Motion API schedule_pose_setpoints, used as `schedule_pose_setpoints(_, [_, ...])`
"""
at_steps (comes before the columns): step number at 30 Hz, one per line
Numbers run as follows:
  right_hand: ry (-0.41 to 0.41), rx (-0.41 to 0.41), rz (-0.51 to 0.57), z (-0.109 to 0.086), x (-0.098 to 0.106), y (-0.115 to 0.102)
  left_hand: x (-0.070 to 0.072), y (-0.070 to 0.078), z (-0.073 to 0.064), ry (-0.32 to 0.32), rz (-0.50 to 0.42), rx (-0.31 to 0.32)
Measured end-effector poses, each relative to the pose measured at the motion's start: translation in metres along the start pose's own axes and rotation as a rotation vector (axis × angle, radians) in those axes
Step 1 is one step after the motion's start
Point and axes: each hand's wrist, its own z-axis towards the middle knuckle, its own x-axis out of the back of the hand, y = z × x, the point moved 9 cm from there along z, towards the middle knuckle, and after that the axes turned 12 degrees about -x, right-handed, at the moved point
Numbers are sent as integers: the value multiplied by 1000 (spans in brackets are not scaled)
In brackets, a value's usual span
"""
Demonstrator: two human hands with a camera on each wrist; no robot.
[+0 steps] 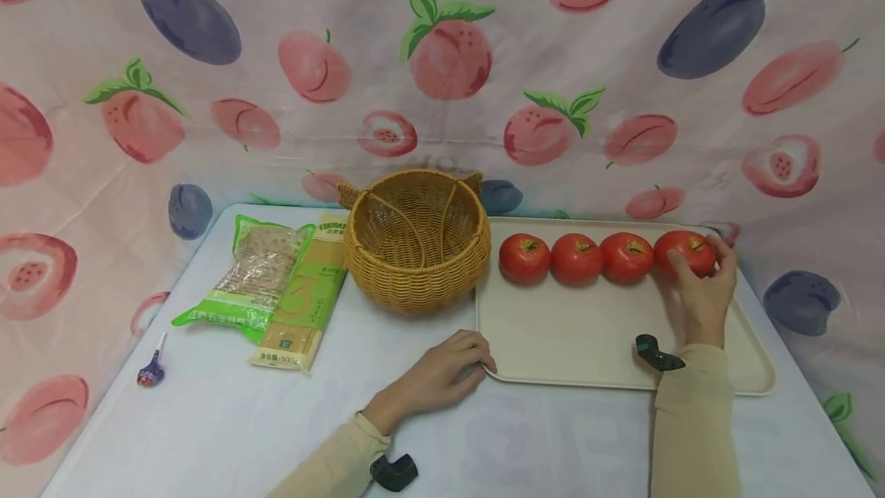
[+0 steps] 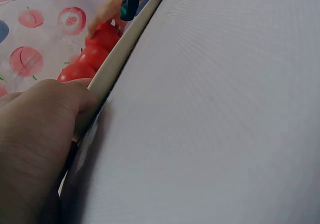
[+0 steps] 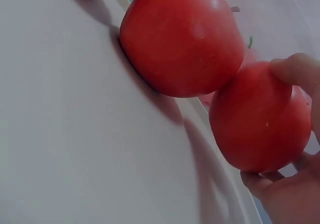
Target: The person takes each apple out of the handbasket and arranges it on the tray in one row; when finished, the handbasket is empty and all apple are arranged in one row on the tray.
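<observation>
My right hand (image 1: 707, 294) holds the rightmost red tomato (image 1: 683, 252), thumb on one side and fingers around the other. The right wrist view shows this tomato (image 3: 260, 121) at the tray's far rim, against a neighbouring tomato (image 3: 182, 39). Several tomatoes make one row along the back of the beige tray (image 1: 574, 336), stems upward. At the tray's near left corner, my left hand (image 1: 442, 367) grips the rim with bent fingers. In the left wrist view the thumb lies along the tray edge (image 2: 112, 71).
Left of the tray stands a wicker basket (image 1: 415, 283) with its handles folded inside. Beside it lie a pack of noodles (image 1: 307, 290) and a green-edged clear food bag (image 1: 259, 267), partly overlapping. A wrapped lollipop (image 1: 150, 371) is near the table's left edge. Fruit-patterned cloth hangs behind.
</observation>
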Motion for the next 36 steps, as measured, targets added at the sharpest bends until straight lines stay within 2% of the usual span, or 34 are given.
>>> schedule_pose_setpoints(3, [-15,-46,17,2,-1,6,1,0,1,2,-10,5])
schedule_pose_setpoints(9, [-42,-78,-16,6,-4,15,0,0,0,3,-9,-2])
schedule_pose_setpoints(14, [-64,-111,1,9,-6,21,-1,0,-1,-5,-12,-1])
schedule_pose_setpoints(21, [-108,-101,42,10,-10,21,-1,-1,1,0,-37,6])
schedule_pose_setpoints(27, [-158,-140,79,4,-15,21,0,0,0,2,-40,11])
schedule_pose_setpoints(36, [-124,-166,-37,2,-13,20,1,1,-1,-2,-40,12])
